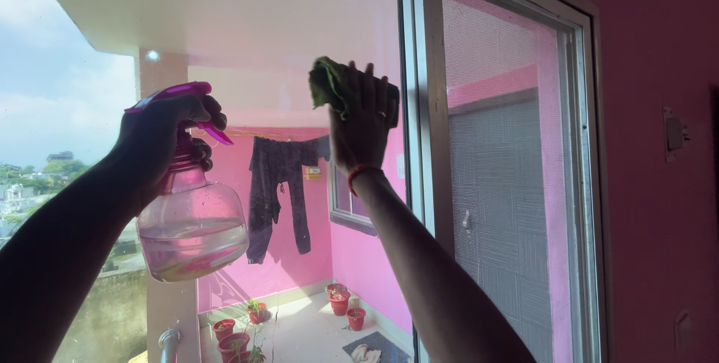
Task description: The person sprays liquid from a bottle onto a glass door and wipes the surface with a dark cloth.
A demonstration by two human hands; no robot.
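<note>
My left hand (166,132) grips the neck and pink trigger head of a clear spray bottle (193,224), partly filled with clear liquid, held up in front of the window glass (262,56). My right hand (363,120) presses a green cloth (327,82) flat against the glass, next to the grey window frame (419,108). A ring and a red wrist thread show on that hand.
Right of the frame is a mesh screen panel (502,183) and a dark pink wall (659,183) with a switch. Through the glass: a pink balcony, dark clothes (278,183) on a line, several red flower pots (341,303), a pillar.
</note>
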